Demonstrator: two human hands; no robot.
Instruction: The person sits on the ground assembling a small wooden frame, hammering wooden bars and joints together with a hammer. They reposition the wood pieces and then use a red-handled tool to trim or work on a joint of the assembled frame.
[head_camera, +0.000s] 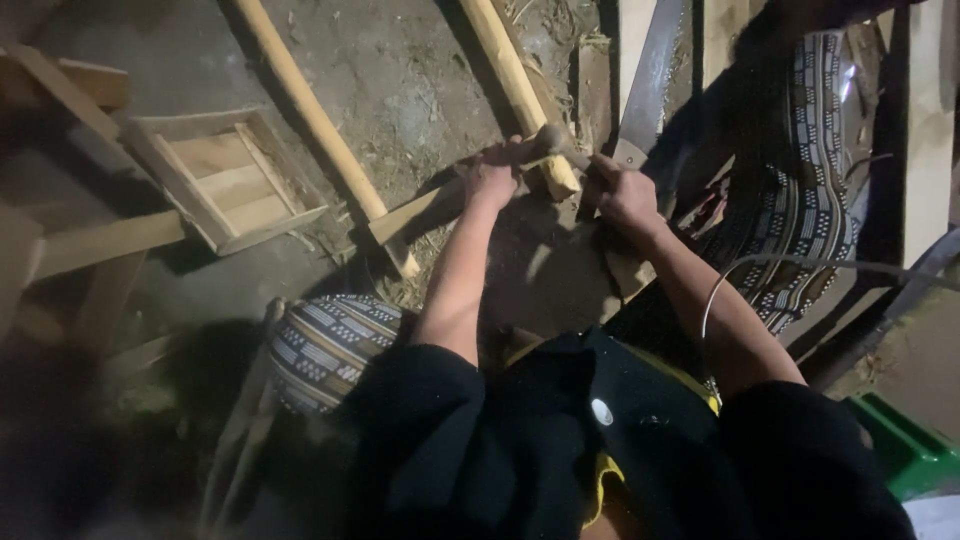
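Note:
My left hand (490, 180) grips the upper end of a short flat wooden piece (415, 212) that slants down to the left over the dirt floor. My right hand (625, 195) is closed on a thin handle; its dark rounded head, which looks like a hammer (550, 138), sits just above and between my hands. The head is next to the cut end of a pale round pole (515, 85) that runs up and away from me. The contact point under my fingers is dim and partly hidden.
A saw blade (650, 80) stands just beyond my right hand. A second long pole (310, 110) crosses the floor on the left, beside a small open wooden box frame (225, 180). Patterned cloth (800, 200) hangs on the right, with a green container (900, 450) below it.

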